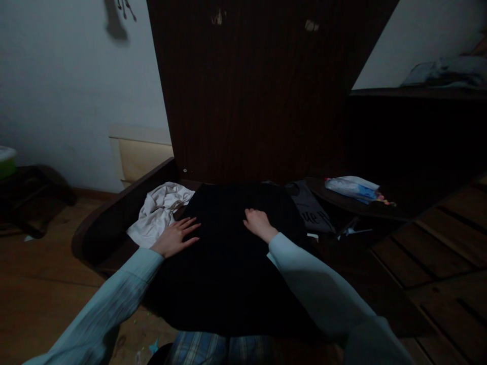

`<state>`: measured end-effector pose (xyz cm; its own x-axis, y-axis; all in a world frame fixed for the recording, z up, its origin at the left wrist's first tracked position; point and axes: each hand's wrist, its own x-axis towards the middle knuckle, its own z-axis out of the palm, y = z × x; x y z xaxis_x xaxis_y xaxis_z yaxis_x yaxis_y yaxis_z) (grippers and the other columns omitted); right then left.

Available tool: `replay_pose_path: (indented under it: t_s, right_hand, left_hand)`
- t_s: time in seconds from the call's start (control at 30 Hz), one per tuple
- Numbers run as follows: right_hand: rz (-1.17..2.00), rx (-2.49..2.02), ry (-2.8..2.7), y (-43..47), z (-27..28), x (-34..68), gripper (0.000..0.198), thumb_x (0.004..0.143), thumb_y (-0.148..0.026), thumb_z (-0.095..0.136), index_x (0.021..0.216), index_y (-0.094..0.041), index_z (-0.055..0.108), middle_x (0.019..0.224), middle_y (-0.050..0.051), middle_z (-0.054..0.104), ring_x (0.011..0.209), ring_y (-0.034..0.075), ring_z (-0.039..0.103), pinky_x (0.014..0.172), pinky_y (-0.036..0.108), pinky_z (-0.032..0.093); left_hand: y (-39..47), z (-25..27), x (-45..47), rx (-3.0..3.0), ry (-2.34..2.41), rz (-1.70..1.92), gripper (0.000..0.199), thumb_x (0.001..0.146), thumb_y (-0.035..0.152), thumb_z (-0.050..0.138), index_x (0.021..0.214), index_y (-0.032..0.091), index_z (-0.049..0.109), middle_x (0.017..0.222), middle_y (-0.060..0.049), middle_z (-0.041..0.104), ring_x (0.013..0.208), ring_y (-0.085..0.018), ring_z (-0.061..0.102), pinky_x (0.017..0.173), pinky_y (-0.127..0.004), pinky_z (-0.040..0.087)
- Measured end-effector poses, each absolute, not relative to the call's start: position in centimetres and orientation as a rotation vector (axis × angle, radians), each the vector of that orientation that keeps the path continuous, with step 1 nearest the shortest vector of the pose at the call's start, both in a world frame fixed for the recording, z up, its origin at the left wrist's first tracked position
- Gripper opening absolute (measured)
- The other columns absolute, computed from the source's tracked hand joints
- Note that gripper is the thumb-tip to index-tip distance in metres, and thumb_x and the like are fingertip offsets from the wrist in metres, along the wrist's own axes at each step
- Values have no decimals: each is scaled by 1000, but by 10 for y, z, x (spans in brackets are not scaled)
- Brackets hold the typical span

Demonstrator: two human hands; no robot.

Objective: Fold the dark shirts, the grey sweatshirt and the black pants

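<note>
A large black cloth (228, 274), perhaps a garment, lies spread over the dark wooden seat in front of me and hangs toward my lap. My left hand (175, 237) rests flat on its left edge, fingers spread, beside a crumpled white cloth (162, 205). Near the middle of the black fabric, my right hand (259, 223) is closed, its fingers curled down against the material; the fingertips are hard to see. A dark grey cloth with black lettering (310, 208) sticks out beyond the black cloth's right side.
A tall dark wooden panel (251, 91) rises behind the seat, with a curved armrest (89, 230) at left. To the right, a plastic packet (353, 188) lies on a dark ledge, near wooden slats (441, 253). A low dark stool (34, 187) stands far left.
</note>
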<state>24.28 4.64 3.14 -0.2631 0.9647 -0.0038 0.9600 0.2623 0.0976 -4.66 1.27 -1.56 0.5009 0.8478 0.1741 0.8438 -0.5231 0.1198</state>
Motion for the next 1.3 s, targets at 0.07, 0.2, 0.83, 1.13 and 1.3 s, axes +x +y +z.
replay_pose_path:
  t_s: [0.07, 0.2, 0.83, 1.13, 1.3]
  right_hand:
    - [117, 1899, 2468, 44, 30, 237, 26, 83, -25, 45, 102, -10, 54, 101, 16, 60, 92, 24, 58, 71, 31, 45]
    - [77, 1786, 2724, 45, 31, 215, 22, 86, -27, 40, 99, -15, 54, 103, 12, 57, 96, 21, 54, 75, 30, 43]
    - [-172, 1692, 2658, 65, 4, 165, 33, 87, -29, 33, 101, -11, 57, 105, 14, 60, 96, 21, 57, 78, 29, 43]
    - [-250, 1727, 2615, 62, 11, 160, 60, 81, -58, 35, 105, -7, 56, 107, 19, 59, 98, 27, 56, 78, 34, 44]
    - [-205, 1823, 2542, 54, 19, 151, 66, 73, -62, 47, 105, -5, 56, 105, 21, 59, 97, 29, 56, 76, 36, 44]
  left_hand:
    - [12, -15, -46, 2690, 1519, 336, 55, 80, 58, 37, 124, 27, 46, 134, -5, 42, 121, -26, 39, 98, -43, 33]
    - [12, -14, -43, 2660, 1509, 374, 55, 79, 57, 37, 122, 25, 49, 132, -7, 44, 120, -27, 41, 97, -45, 33]
    - [-45, 16, -107, 2029, 2059, 254, 25, 67, 44, 46, 74, 21, 54, 73, -4, 63, 70, -19, 60, 59, -26, 42]
    - [-46, 2, -108, 1549, 1886, 796, 50, 53, 66, 45, 71, 20, 46, 58, 1, 55, 57, -17, 54, 53, -28, 42]
    - [-64, 3, -105, 1396, 1878, 982, 55, 44, 66, 58, 69, 19, 46, 60, 1, 54, 59, -17, 55, 51, -27, 42]
